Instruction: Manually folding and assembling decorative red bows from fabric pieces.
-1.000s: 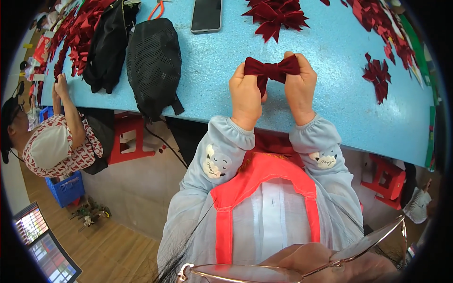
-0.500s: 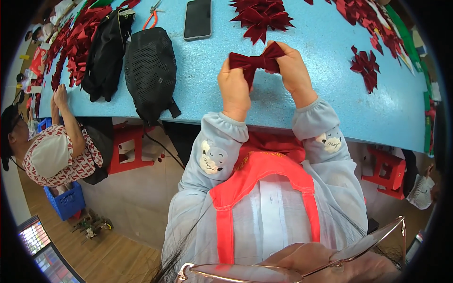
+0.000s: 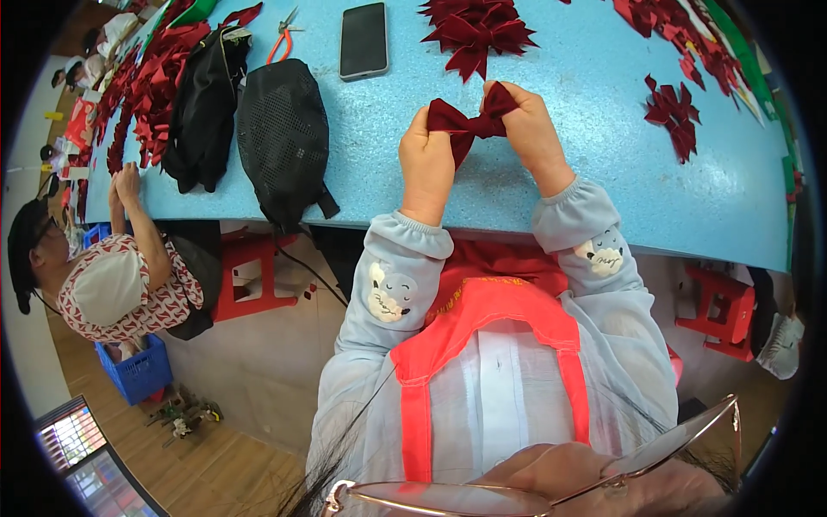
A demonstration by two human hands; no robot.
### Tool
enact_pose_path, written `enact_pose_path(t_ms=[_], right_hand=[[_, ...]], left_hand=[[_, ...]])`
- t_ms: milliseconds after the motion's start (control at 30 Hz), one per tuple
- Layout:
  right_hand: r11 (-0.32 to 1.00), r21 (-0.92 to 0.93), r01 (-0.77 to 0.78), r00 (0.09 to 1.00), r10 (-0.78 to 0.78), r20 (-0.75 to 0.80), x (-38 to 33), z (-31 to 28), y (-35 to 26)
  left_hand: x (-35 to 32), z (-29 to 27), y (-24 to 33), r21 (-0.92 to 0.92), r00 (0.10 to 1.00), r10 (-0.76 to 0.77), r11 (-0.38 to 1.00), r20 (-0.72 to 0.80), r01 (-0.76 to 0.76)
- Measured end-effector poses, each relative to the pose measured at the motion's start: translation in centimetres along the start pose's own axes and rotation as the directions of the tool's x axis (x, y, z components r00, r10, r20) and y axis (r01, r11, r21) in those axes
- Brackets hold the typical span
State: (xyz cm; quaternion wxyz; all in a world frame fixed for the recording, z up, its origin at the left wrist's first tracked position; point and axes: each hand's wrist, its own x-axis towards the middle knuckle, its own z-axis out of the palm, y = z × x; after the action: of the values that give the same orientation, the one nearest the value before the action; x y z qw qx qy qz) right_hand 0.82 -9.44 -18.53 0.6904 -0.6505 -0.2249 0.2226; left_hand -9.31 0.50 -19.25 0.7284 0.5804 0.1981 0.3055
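Head view, nearest edge: glasses rim (image 3: 534, 495) curving along the bottom, then a red apron (image 3: 482, 345) over pale blue sleeves bearing small cartoon patches. Both forearms reaching up from there onto the light blue worktop (image 3: 586, 198). Left hand (image 3: 428, 164) closing its grip on the left loop of a dark red ribbon bow (image 3: 469, 123), fingertips pinching the fabric. Right hand (image 3: 530, 129) closing its grip on the right loop, thumb and fingers wrapping over the folded end. Bow being held just above the worktop, between the two hands, near the front edge.

Lying left of the hands: a black mesh bag (image 3: 284, 138), hanging partly over the edge, with a second black bag (image 3: 202, 112) just beside it. Resting beyond the hands: a dark phone (image 3: 363, 40), orange-handled pliers (image 3: 282, 36), a pile of finished dark red bows (image 3: 474, 30). Sitting to the right, well apart: one more bow (image 3: 674, 112). Lying along the far left rim: heaps of red ribbon pieces (image 3: 142, 90). Leaning at the left end of the worktop: another person in a patterned red and white top (image 3: 121, 289), hands on the edge. Standing below: red stools (image 3: 254, 276), a blue crate (image 3: 138, 370).
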Motion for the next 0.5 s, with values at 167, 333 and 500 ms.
enact_pose_path(t_ms=[167, 333, 500], right_hand=[[0.983, -0.167, 0.075, 0.997, -0.071, 0.028, -0.3, -0.1, 0.2], [0.978, -0.203, -0.045, 0.997, 0.055, 0.047, -0.3, 0.1, -0.5], [0.992, -0.128, 0.006, 1.000, -0.008, -0.011, -0.8, 0.6, -1.1]], left_hand=[[0.2, -0.2, 0.4, -0.055, 0.990, -0.139, 0.989, 0.032, 0.140], [-0.5, 0.5, 0.2, 0.284, 0.985, 0.173, 0.944, 0.003, -0.167], [-0.2, 1.0, -1.1, 0.328, 0.946, 0.312, 0.887, 0.091, -0.324]])
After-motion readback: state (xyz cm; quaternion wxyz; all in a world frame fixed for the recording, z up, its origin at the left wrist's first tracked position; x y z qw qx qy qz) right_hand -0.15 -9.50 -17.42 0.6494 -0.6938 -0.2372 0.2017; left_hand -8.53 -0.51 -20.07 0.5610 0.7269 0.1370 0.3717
